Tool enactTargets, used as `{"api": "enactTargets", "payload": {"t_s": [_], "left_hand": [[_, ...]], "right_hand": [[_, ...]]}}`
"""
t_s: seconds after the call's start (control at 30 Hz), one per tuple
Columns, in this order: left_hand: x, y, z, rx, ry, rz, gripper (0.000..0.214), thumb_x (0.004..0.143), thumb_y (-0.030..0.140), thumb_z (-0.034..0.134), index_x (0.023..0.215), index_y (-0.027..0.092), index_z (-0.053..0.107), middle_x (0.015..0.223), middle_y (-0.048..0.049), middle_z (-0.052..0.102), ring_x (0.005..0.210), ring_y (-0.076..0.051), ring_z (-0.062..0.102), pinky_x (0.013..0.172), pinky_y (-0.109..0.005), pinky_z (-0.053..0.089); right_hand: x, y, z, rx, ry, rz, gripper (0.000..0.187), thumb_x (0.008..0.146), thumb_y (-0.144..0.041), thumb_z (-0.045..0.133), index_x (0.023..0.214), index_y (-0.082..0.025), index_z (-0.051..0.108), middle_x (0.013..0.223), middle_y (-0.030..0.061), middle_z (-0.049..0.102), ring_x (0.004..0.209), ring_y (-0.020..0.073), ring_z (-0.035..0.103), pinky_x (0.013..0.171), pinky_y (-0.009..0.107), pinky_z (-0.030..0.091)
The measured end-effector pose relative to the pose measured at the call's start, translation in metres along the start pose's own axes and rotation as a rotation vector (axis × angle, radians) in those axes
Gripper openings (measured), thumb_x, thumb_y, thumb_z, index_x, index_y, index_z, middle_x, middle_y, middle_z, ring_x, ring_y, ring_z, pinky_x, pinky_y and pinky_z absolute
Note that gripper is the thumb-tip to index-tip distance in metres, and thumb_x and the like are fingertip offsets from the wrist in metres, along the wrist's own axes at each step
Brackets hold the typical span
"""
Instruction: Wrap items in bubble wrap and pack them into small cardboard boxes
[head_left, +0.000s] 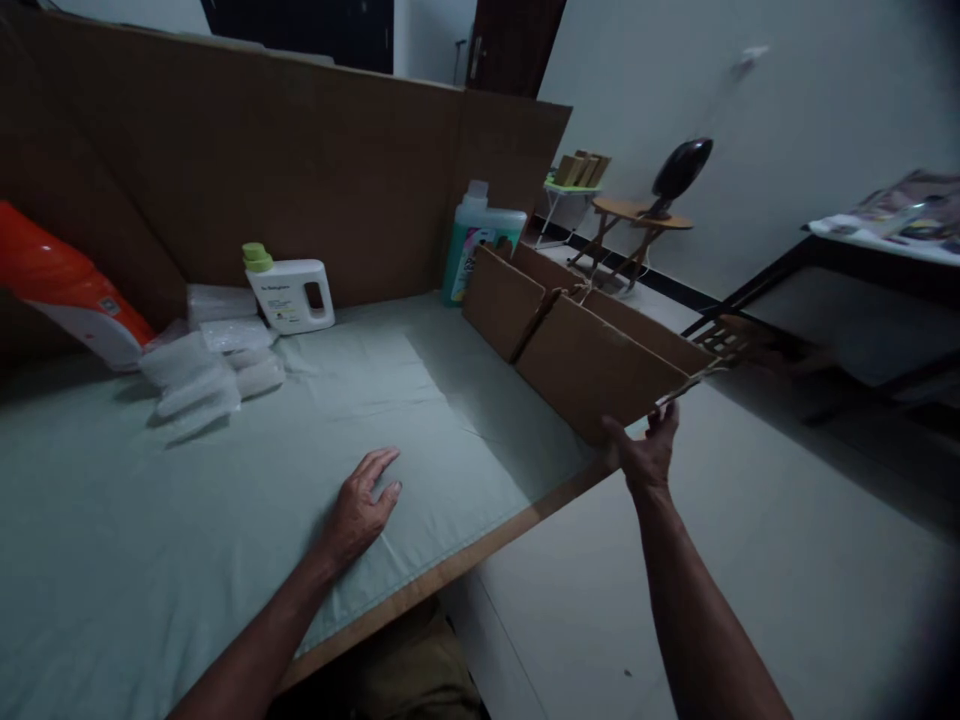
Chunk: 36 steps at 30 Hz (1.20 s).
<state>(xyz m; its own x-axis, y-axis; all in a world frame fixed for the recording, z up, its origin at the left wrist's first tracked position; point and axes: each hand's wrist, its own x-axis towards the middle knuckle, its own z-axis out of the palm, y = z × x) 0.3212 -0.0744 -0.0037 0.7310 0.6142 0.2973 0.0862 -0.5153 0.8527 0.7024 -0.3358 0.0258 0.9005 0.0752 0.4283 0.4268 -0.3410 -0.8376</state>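
Over the pale green cloth, my left hand (361,510) is held low with its fingers loosely apart and nothing in them. I cannot tell whether it rests on the cloth. My right hand (646,452) is at the near end of a long open cardboard box (592,365), thumb by the side panel and fingers by the end edge. Its fingers are spread; whether they press on the cardboard is unclear. The box stands along the table's right edge, with dividing flaps inside. Behind its far end is a bottle of teal liquid (459,250), partly hidden.
A white bottle with a green cap (296,295), clear bubble-wrapped packets (195,375) and an orange-and-white bottle (82,290) are at the left. A cardboard wall (315,170) runs behind them. Beyond the table's wooden edge (450,570) are the floor, a small round table (637,212) and a black-framed table (885,250).
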Motion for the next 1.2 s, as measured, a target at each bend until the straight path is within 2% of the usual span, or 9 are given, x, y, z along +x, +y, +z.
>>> {"api": "enactTargets", "payload": {"t_s": [0.1,0.27,0.4,0.57,0.7,0.87,0.97,1.1,1.2], "left_hand": [[0.002,0.004,0.001,-0.016,-0.018,-0.019,0.042,0.085,0.02,0.057,0.126,0.018,0.066,0.129,-0.012,0.067,0.123,-0.024,0.063,0.112,-0.044,0.049],[0.006,0.025,-0.001,-0.015,-0.076,-0.122,0.059,0.081,0.015,0.056,0.14,0.011,0.054,0.145,-0.0192,0.058,0.135,-0.027,0.055,0.117,-0.047,0.044],[-0.022,0.037,-0.012,0.023,-0.115,-0.12,0.064,0.075,0.018,0.066,0.138,0.012,0.057,0.142,-0.0169,0.061,0.133,-0.028,0.057,0.115,-0.043,0.046],[-0.099,0.046,-0.038,-0.039,-0.259,-0.034,0.048,0.084,0.027,0.064,0.13,0.013,0.066,0.145,-0.0155,0.059,0.132,-0.027,0.059,0.113,-0.039,0.047],[-0.138,0.045,-0.123,0.014,-0.354,0.026,0.033,0.09,0.031,0.063,0.118,0.016,0.072,0.124,-0.0118,0.073,0.118,-0.021,0.068,0.106,-0.032,0.051],[-0.15,0.048,-0.308,0.838,0.525,-0.193,0.037,0.092,0.022,0.051,0.126,0.017,0.065,0.134,-0.0135,0.066,0.136,-0.027,0.053,0.118,-0.05,0.038],[-0.149,0.05,-0.401,1.201,0.787,-0.432,0.058,0.09,0.028,0.058,0.142,0.005,0.05,0.147,-0.0212,0.055,0.147,-0.035,0.037,0.121,-0.057,0.028],[-0.142,0.04,-0.46,1.223,0.699,-0.787,0.054,0.089,0.029,0.057,0.133,-0.002,0.056,0.124,-0.0227,0.068,0.128,-0.037,0.056,0.112,-0.058,0.038],[-0.143,0.033,-0.465,1.139,0.625,-0.759,0.035,0.089,0.026,0.053,0.111,0.003,0.068,0.102,-0.0184,0.074,0.113,-0.035,0.064,0.106,-0.056,0.044]], "right_hand": [[-0.05,-0.011,-0.006,-0.085,0.044,0.073,0.104,0.067,-0.064,0.076,0.149,-0.01,0.041,0.143,0.0223,0.053,0.132,0.0387,0.052,0.111,0.058,0.04],[-0.124,-0.056,0.029,-0.099,-0.091,-0.33,0.047,0.089,-0.048,0.061,0.125,-0.019,0.064,0.126,0.0147,0.065,0.12,0.0332,0.061,0.103,0.055,0.048],[-0.144,-0.1,0.123,-0.023,-0.639,-0.689,0.034,0.089,-0.047,0.06,0.115,-0.026,0.07,0.13,0.0103,0.067,0.119,0.0307,0.063,0.1,0.052,0.052],[-0.201,-0.178,0.254,-0.141,-1.035,-0.899,0.042,0.088,-0.038,0.059,0.123,-0.018,0.069,0.139,0.0169,0.063,0.121,0.0327,0.064,0.101,0.05,0.053],[-0.268,-0.232,0.29,-0.199,-1.152,-1.043,0.045,0.096,-0.035,0.053,0.134,-0.014,0.064,0.148,0.017,0.056,0.138,0.0342,0.052,0.11,0.051,0.045],[-0.297,-0.246,0.29,-0.188,-1.164,-1.107,0.045,0.1,-0.034,0.05,0.141,-0.016,0.059,0.152,0.0137,0.053,0.143,0.0326,0.046,0.113,0.05,0.042],[-0.293,-0.245,0.287,-0.209,-1.178,-1.096,0.046,0.099,-0.033,0.052,0.141,-0.015,0.06,0.153,0.0143,0.052,0.143,0.0324,0.046,0.113,0.049,0.041],[-0.291,-0.25,0.283,-0.223,-1.188,-1.084,0.046,0.099,-0.033,0.053,0.142,-0.016,0.058,0.153,0.0141,0.052,0.143,0.0315,0.045,0.113,0.048,0.04],[-0.292,-0.253,0.28,-0.237,-1.195,-1.078,0.047,0.099,-0.033,0.052,0.143,-0.017,0.057,0.153,0.0141,0.052,0.143,0.0306,0.045,0.114,0.046,0.038]]}}
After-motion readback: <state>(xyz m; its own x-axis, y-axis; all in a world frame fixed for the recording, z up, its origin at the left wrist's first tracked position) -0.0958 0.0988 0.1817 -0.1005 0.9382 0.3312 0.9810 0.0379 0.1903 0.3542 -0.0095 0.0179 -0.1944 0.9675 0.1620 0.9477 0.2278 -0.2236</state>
